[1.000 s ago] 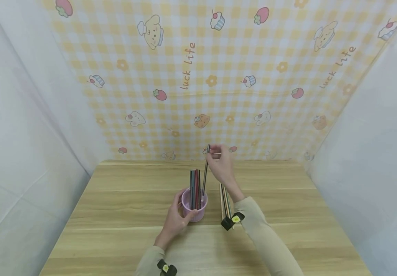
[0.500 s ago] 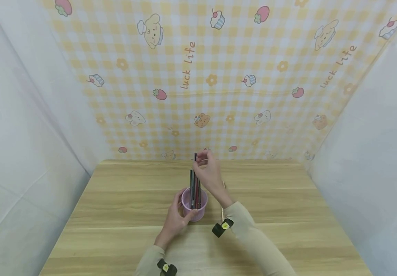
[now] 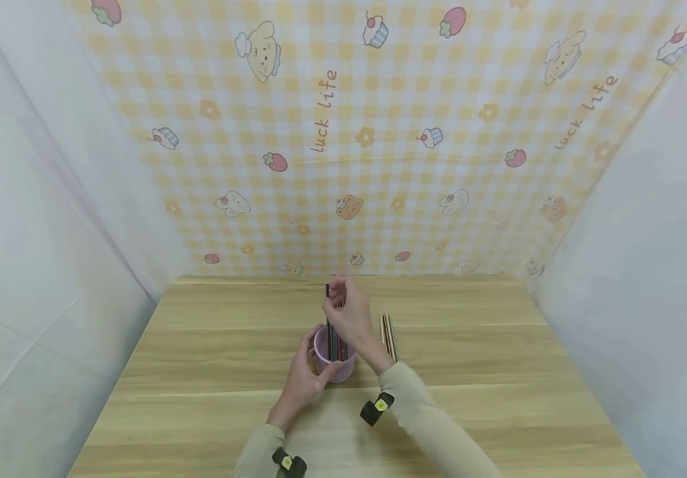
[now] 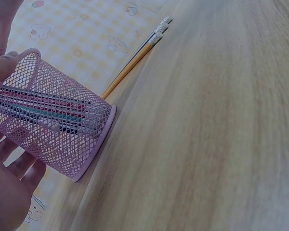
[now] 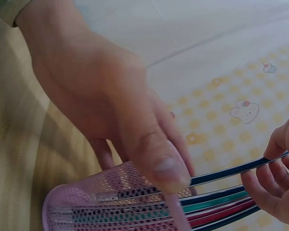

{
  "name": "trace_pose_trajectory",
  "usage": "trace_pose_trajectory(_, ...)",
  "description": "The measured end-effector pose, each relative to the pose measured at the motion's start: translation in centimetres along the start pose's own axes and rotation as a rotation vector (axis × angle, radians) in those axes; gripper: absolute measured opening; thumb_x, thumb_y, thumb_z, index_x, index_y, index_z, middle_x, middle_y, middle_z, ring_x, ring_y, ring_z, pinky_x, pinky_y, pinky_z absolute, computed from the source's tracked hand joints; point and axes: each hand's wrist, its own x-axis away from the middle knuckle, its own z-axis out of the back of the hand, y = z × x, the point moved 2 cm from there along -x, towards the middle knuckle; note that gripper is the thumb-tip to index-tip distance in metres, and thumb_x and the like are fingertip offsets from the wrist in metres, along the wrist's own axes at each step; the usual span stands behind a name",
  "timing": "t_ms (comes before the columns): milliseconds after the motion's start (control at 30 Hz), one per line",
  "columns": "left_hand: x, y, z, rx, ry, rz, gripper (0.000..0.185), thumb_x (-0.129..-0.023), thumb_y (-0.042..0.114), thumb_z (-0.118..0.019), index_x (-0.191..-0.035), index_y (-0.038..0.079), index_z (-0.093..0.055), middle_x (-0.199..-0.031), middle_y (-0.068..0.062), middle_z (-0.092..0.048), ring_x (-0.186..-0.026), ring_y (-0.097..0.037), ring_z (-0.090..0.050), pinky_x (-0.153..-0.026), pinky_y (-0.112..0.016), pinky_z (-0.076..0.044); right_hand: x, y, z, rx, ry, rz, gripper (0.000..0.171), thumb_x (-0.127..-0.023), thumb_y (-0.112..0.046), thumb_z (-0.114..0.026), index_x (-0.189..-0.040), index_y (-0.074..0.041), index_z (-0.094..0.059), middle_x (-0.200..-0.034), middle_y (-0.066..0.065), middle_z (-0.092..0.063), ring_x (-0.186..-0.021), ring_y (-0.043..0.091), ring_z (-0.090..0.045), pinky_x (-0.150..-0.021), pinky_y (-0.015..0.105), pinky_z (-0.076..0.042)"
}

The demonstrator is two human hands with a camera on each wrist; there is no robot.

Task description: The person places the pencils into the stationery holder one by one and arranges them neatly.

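— Pencils first: how many do we count?

— Roughly five stand in one pink mesh cup (image 3: 334,362) mid-table (image 3: 498,372); about three more pencils (image 3: 389,328) lie just right of it.

— Hands?

— Our left hand (image 3: 301,382) grips the cup; our right hand (image 3: 349,317) pinches one dark pencil (image 3: 328,299) standing inside it.

Bright, even, soft light with faint shadows; wide-angle bending at head-view edges; wrist views blurred close up

The left hand (image 3: 303,377) curls its grip low, while the right hand (image 3: 349,317) pinches just above it.
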Motion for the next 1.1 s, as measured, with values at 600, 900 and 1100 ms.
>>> trace_pose_trajectory(600,0.0,-0.3,-0.1,-0.009,-0.001,0.002,0.077,-0.078,0.018,-0.073,-0.138,0.001,-0.029,-0.133,-0.018,-0.045,-0.119,-0.036,-0.047,-0.099,-0.054,-0.041,1.2,1.7,-0.6,-0.002,-0.005,0.02,0.026,-0.079,0.005,-0.059,-0.104,0.002,-0.053,-0.086,0.009,-0.06,-0.071,0.014,-0.06,-0.059,0.014,-0.054)
trace_pose_trajectory(900,-0.2,0.4,-0.1,-0.012,0.013,-0.001,0.075,-0.077,0.014,-0.073,-0.136,-0.003,-0.03,-0.13,-0.024,-0.046,-0.118,-0.038,-0.047,-0.099,-0.054,-0.041,0.9,2.3,1.0,0.013,0.071,0.007,0.021,-0.081,0.002,-0.058,-0.102,0.0,-0.055,-0.086,0.008,-0.06,-0.073,0.015,-0.06,-0.058,0.017,-0.055)
trace_pose_trajectory(1100,-0.2,0.7,-0.1,-0.01,0.016,-0.009,0.073,-0.077,0.013,-0.073,-0.136,0.0,-0.031,-0.131,-0.025,-0.046,-0.117,-0.04,-0.047,-0.099,-0.055,-0.041,0.4,3.4,2.7,0.023,0.132,-0.034,0.02,-0.082,-0.001,-0.057,-0.102,0.0,-0.055,-0.088,0.008,-0.061,-0.074,0.017,-0.06,-0.058,0.019,-0.055)
